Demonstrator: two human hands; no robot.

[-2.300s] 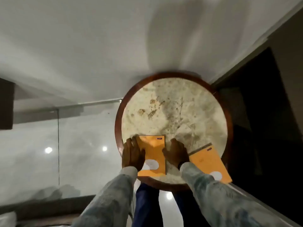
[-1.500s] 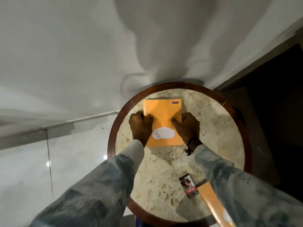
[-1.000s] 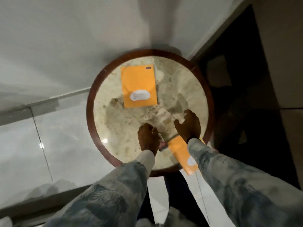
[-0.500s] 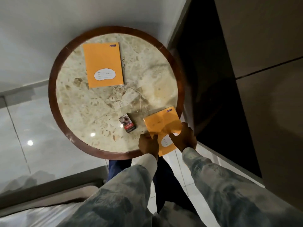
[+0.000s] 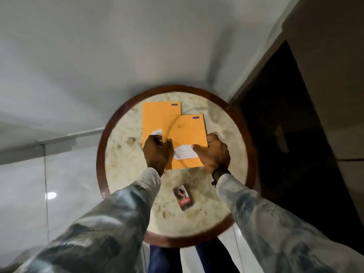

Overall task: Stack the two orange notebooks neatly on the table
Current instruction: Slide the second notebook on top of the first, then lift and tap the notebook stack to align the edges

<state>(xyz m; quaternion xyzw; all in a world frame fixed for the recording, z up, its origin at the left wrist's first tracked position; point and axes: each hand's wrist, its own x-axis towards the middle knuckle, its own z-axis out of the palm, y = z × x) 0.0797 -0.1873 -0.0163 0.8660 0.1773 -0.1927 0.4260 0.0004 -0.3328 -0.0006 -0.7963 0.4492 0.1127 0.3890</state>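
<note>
Both hands, the left hand (image 5: 157, 152) and right hand (image 5: 213, 152), grasp the upper notebook (image 5: 187, 138), overlapping the lower notebook (image 5: 157, 119) on the round tabletop (image 5: 226, 125). It sits offset right and nearer. Next, probably slide it up-left until edges match.

A round stone-patterned tabletop (image 5: 126, 162) with a dark wooden rim carries an orange notebook (image 5: 155, 119) at its far side, a second orange notebook (image 5: 187, 134) overlapping it, and a small printed card (image 5: 182, 197) lying nearer, well apart.
</note>
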